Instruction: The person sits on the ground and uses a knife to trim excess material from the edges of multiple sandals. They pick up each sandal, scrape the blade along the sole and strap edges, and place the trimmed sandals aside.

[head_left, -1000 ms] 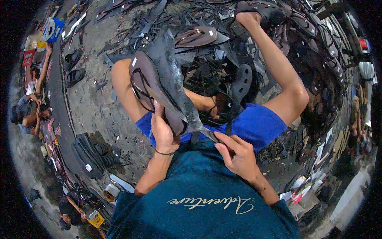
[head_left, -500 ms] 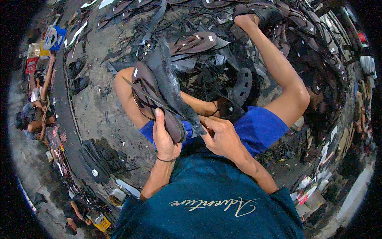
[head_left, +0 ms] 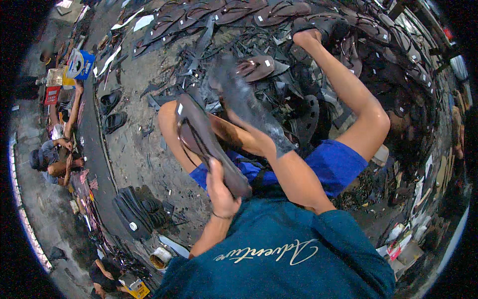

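Observation:
A dark brown flip-flop with thong straps and a small white tag is tilted up in front of me. My left hand is closed round its heel end, thumb on top. Beside it, a dark grey rubber sheet with whitish smears is blurred by motion. My right arm crosses toward the sheet, and my right hand is by its edge, smeared and partly covered. Its fingers do not show clearly. Another brown flip-flop lies on the scraps beyond.
Dark offcuts litter the ground between my legs. Rows of brown flip-flops curve along the far and right sides. Black sandals and a stack of dark pieces lie left. A person sits at far left.
The rubber sheet has come away from the flip-flop's side and shifted right. My right hand has moved from the flip-flop's heel end up and away from me. My left hand still holds the flip-flop.

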Tool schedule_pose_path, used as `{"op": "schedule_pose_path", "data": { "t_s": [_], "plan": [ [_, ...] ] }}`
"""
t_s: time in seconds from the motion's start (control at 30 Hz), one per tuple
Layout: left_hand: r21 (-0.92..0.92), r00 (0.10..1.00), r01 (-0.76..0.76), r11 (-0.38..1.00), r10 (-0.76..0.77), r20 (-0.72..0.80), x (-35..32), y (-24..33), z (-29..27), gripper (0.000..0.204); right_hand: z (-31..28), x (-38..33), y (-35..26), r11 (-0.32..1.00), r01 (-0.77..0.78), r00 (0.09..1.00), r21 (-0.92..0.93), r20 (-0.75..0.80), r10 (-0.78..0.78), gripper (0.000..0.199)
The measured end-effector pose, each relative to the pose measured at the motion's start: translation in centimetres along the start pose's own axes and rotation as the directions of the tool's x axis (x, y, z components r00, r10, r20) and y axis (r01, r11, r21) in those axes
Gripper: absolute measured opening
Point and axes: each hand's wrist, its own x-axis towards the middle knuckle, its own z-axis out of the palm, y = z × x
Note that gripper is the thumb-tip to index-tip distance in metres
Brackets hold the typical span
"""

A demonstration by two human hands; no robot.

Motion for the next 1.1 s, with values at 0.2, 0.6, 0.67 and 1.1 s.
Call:
{"op": "schedule_pose_path", "data": {
  "t_s": [0.2, 0.6, 0.67, 1.1],
  "plan": [
    [0.617, 0.907, -0.415, 0.668, 0.251, 0.339, -0.9, -1.3, -3.2, 0.043, -2.0, -7.2, -4.5, 0.968, -0.230, 0.972, 0.099, 0.060, 0.225, 0.035],
    [0.433, 0.888, -0.455, 0.778, 0.431, 0.160, 6.1, 10.3, -1.5, 0.049, -2.4, -14.6, -6.3, 0.903, 0.216, 0.902, -0.372, -0.277, -0.330, 0.036],
    [0.311, 0.939, -0.343, 0.887, 0.329, 0.097, 5.5, 12.4, -2.4, 0.045, -4.1, -16.8, -4.9, 0.783, 0.309, 0.870, -0.540, -0.173, -0.462, 0.034],
    [0.435, 0.960, -0.274, 0.858, 0.213, 0.184, 2.1, 11.5, -2.5, 0.071, -2.3, -19.4, -3.8, 0.808, 0.267, 0.935, -0.525, -0.061, -0.349, 0.037]
  ]
}}
